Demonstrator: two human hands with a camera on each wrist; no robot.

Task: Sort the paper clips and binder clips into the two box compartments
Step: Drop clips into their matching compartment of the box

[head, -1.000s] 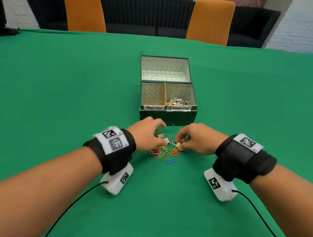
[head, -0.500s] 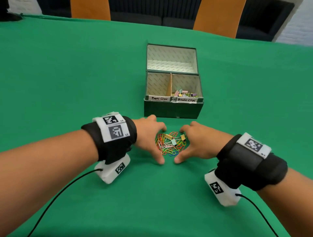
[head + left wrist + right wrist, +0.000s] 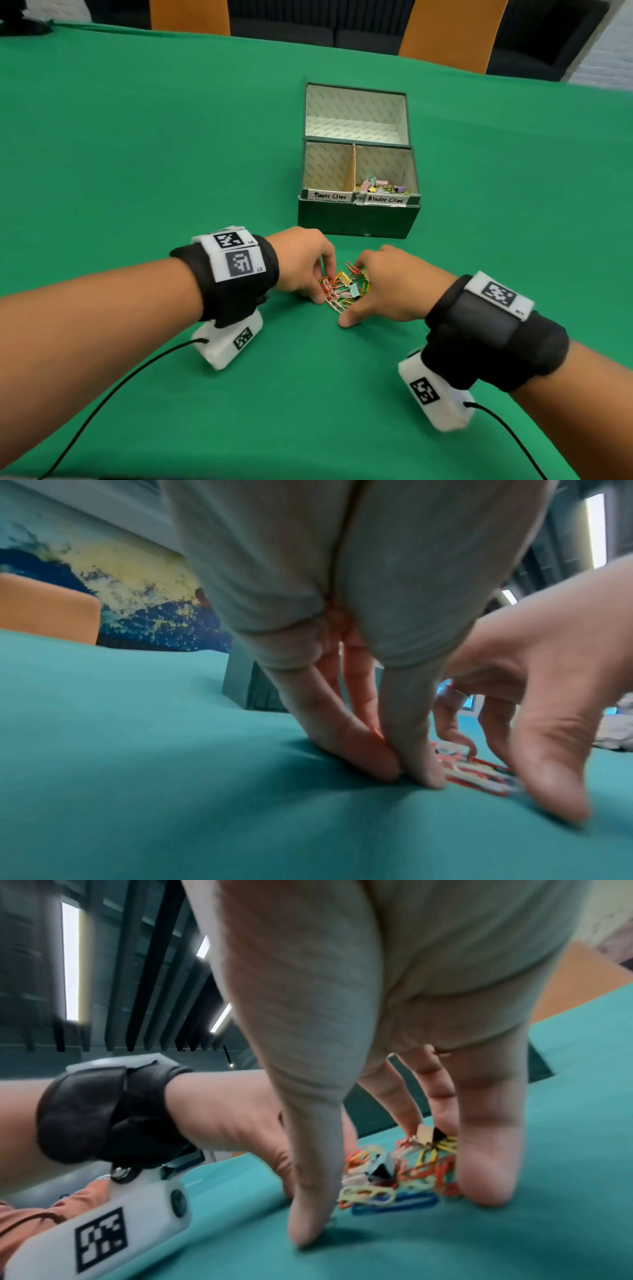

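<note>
A pile of coloured paper clips mixed with two or three small binder clips lies on the green cloth just in front of the dark green box. My left hand and right hand flank the pile, fingertips down on the cloth and pressed against its sides. In the right wrist view the thumb and fingers bracket the pile, which includes a bluish binder clip. The left wrist view shows the left fingers beside the clips. Neither hand holds a clip.
The box's right compartment, labelled Binder Clips, holds several pastel binder clips. No clips show in the left compartment, labelled Paper Clips. The open lid lies behind. Orange chairs stand past the far edge.
Both hands went from picking at the spread clips to cupping them, then closed in. The pile is now bunched tighter between them.
</note>
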